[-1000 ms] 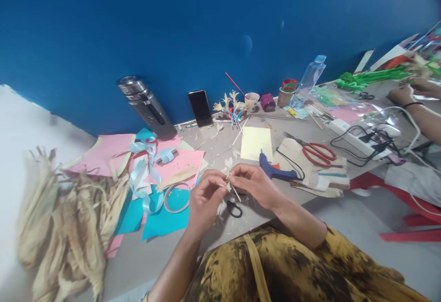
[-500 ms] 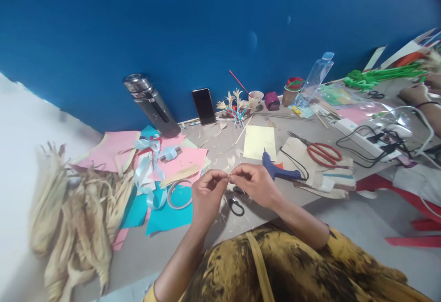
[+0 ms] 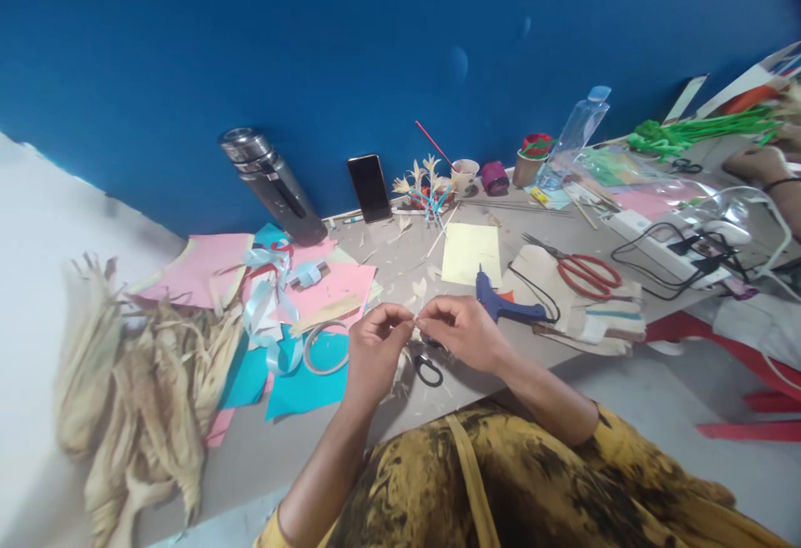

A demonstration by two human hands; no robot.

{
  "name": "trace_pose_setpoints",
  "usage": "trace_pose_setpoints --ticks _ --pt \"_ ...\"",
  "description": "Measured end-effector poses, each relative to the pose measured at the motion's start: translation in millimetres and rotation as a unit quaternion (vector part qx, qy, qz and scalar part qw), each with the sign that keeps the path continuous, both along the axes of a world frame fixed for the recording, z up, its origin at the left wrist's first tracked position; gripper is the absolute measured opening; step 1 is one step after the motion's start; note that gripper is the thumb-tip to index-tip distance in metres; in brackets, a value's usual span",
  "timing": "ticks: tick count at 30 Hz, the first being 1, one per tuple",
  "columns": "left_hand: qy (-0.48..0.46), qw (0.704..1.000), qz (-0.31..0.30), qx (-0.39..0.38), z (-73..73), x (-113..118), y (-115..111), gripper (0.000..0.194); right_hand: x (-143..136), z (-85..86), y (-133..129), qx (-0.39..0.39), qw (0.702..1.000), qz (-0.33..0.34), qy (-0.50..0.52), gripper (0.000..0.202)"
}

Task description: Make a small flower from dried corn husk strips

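Observation:
My left hand [image 3: 379, 348] and my right hand [image 3: 463, 331] meet fingertip to fingertip over the front of the table. Both are closed in a pinch. Whatever lies between the fingertips is tiny and pale, too small to name. Below them lie black-handled scissors [image 3: 429, 371], partly hidden by my hands. Just right of my right hand is a blue glue gun [image 3: 510, 308], its nozzle pointing toward the wall. A yellow paper sheet [image 3: 471, 252] lies beyond it. Small cream petal-like scraps [image 3: 419, 289] are scattered past my fingers.
Dried corn husks [image 3: 150, 414], blue ribbon [image 3: 256, 306] and a tape roll [image 3: 325, 349] lie left. A flask [image 3: 275, 189], a phone [image 3: 369, 188] and husk flowers [image 3: 429, 185] stand behind. Red-handled scissors [image 3: 588, 275], a power strip [image 3: 663, 252] and another person's hand [image 3: 754, 166] are right.
Both hands keep their fingertip pinch in almost the same place. The whole view has shifted very slightly. At far right the other person's hand has moved a little.

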State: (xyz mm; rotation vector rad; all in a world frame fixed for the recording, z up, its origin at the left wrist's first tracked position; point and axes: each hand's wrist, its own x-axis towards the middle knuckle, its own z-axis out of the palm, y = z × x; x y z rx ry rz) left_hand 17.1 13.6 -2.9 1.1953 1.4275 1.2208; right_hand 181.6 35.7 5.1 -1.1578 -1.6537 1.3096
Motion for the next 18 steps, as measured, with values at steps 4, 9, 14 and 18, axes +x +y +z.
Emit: trace_pose_setpoints --ticks 4,9,14,18 --pt "0.013 1.0 -0.015 0.011 1.5 -1.3 -0.5 0.003 1.3 2.0 -0.1 -0.023 1.0 0.007 0.013 0.016" --pt "0.001 1.0 -0.028 -0.009 4.2 -1.4 -1.0 0.004 1.5 -0.3 -0.7 -0.017 1.0 0.003 0.018 0.017" --pt "0.001 0.999 -0.019 -0.026 5.2 -0.3 -1.1 0.005 0.6 -0.9 -1.3 -0.046 0.999 0.008 0.013 0.019" --pt "-0.008 0.999 -0.022 -0.028 6.5 0.2 -0.6 0.005 0.0 1.9 -2.1 -0.041 0.999 -0.001 0.009 0.02"
